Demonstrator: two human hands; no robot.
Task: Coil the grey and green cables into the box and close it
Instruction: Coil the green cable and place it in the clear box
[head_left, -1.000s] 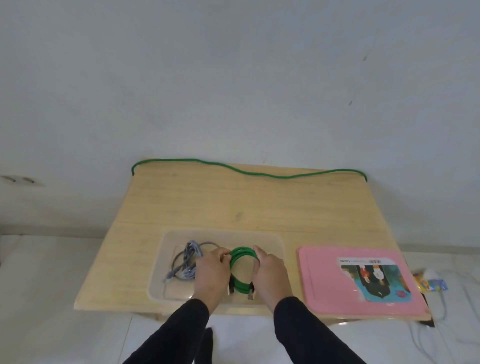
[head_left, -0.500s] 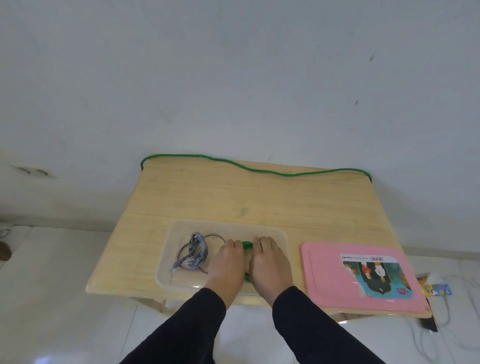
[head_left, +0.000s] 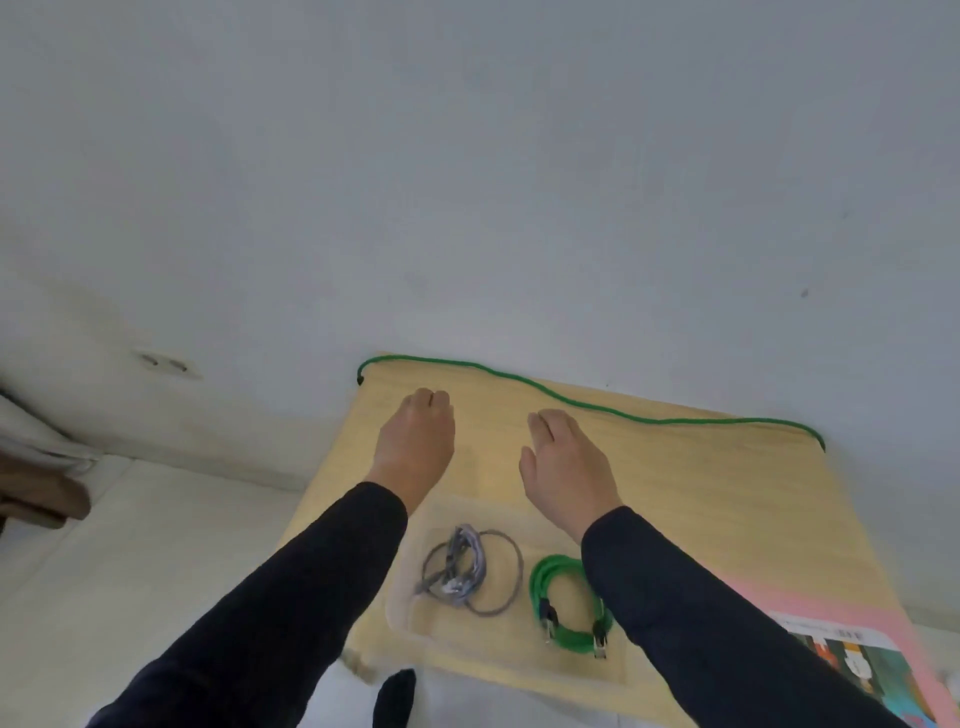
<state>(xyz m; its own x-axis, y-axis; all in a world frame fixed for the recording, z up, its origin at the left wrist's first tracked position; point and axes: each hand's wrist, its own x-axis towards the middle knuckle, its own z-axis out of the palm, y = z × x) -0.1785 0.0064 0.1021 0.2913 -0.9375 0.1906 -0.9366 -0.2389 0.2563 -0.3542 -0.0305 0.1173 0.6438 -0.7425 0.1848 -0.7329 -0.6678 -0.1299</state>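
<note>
A pale wooden table (head_left: 675, 493) stands against a plain grey-white wall (head_left: 467, 182) on light floor (head_left: 130, 545).

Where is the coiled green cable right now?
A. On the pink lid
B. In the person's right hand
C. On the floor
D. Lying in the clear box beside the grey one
D: the coiled green cable lies in the clear box beside the grey cable, while both hands are raised empty.

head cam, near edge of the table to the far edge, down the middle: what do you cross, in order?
Clear box holding the grey cable and green cable side by side → left hand and right hand, both empty, over bare table → green cord along the far edge.
</note>
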